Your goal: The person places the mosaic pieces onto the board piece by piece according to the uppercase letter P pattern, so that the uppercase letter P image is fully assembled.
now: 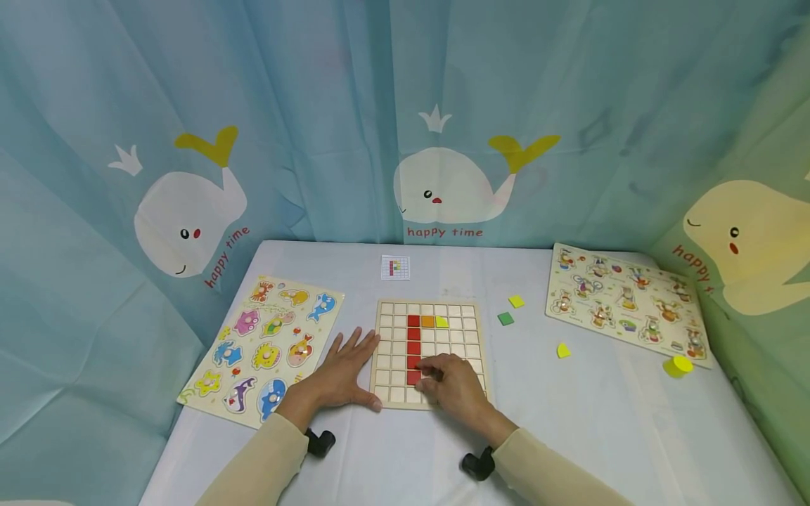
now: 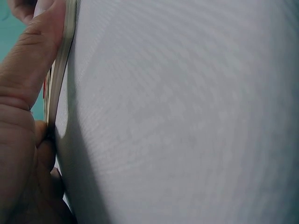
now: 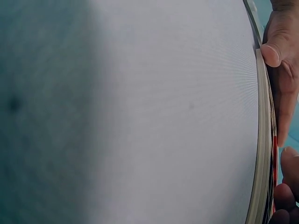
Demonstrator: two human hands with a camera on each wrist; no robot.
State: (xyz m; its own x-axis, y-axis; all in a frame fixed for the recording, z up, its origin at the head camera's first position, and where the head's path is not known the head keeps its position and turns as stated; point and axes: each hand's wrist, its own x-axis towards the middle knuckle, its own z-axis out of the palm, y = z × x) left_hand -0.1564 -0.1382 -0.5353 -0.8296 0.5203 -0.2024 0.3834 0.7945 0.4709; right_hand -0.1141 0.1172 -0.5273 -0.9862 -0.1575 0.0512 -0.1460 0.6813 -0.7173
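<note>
While the left hand (image 1: 342, 376) lies spread flat, bracing the grid board (image 1: 427, 351) mid-table, the right hand (image 1: 457, 390), fingers curled, presses a red tile (image 1: 413, 377) down; seating it squarely likely needs steady, even pressure.

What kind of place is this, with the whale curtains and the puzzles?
Probably a children's play or activity corner: a blue whale-print curtain reading "happy time" surrounds a white table holding a wooden grid board with coloured square tiles and two cartoon animal peg puzzles.
</note>
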